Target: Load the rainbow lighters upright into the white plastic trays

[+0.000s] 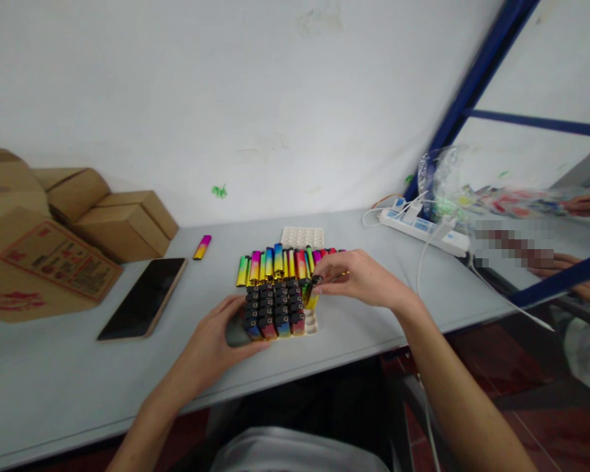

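Lighter [311, 301] pinched near its black top in my nearly closed right hand [356, 278], at two o'clock over the tray [311, 330], I should lower it upright, clear of the packed lighters [282, 322], which my half-open left hand [214, 337] cups from eight o'clock.

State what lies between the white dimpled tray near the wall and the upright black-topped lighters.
In the head view, a spread of loose, brightly coloured lighters lies between the white dimpled tray and the upright black-topped lighters.
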Demonstrator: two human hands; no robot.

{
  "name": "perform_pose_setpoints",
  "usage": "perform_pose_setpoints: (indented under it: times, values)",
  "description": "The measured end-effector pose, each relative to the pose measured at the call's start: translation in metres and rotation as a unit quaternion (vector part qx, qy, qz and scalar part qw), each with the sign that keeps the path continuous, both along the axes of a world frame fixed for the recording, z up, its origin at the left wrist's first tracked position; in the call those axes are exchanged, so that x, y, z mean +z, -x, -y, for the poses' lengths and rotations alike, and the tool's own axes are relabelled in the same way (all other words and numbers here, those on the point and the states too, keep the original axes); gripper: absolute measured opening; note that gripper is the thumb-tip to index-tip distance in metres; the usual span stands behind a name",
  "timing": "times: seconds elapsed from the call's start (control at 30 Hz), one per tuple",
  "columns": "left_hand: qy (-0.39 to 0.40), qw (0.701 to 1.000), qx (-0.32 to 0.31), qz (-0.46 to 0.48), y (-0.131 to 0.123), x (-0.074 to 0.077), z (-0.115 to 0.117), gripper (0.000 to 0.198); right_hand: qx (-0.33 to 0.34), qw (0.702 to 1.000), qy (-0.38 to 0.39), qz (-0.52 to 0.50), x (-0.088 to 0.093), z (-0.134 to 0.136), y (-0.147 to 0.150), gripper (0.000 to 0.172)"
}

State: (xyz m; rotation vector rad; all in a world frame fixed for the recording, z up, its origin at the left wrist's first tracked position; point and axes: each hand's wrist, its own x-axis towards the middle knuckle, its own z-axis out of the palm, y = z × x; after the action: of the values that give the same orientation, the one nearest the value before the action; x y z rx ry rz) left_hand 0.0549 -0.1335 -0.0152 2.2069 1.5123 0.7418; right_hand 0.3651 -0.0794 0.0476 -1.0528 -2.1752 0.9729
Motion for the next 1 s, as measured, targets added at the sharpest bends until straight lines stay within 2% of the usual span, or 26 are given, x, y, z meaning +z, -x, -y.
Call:
perform_pose_setpoints:
  times: [0.23, 0.5, 0.67, 0.77, 0.8, 0.83, 0.9, 1.0]
  values:
    - [-0.011, 1.000, -0.002, 0.001, 0.000, -0.002, 0.000, 0.067, -0.009, 0.994, -0.076, 0.077, 0.004, 0.008, 0.013, 0.018]
    - [-0.024, 1.000, 0.003, -0.003, 0.001, -0.001, 0.001, 0.068, -0.029, 0.992, -0.070, 0.097, 0.002, 0.013, 0.022, 0.032]
    - [-0.018, 1.000, 0.011, -0.012, 0.002, -0.005, -0.001, 0.071, -0.017, 0.996, -0.031, 0.085, 0.013, 0.007, -0.004, 0.029]
    - [-0.013, 0.999, 0.028, -0.016, 0.003, -0.008, -0.001, 0.075, -0.088, 0.990, -0.057, 0.096, 0.012, -0.003, -0.034, 0.017]
    - [-0.010, 0.999, 0.029, -0.016, 0.004, -0.009, -0.001, 0.075, -0.120, 0.984, -0.070, 0.115, 0.008, -0.007, -0.045, 0.018]
    - [-0.007, 1.000, 0.027, -0.014, 0.003, -0.008, -0.001, 0.074, -0.147, 0.976, -0.082, 0.137, 0.003, -0.012, -0.055, 0.026]
    - [-0.004, 1.000, 0.023, -0.008, 0.003, -0.007, 0.000, 0.071, -0.163, 0.970, -0.083, 0.159, -0.009, -0.021, -0.070, 0.053]
    - [-0.006, 1.000, 0.019, 0.003, 0.002, -0.004, -0.001, 0.069, -0.126, 0.976, -0.053, 0.167, -0.028, -0.033, -0.078, 0.083]
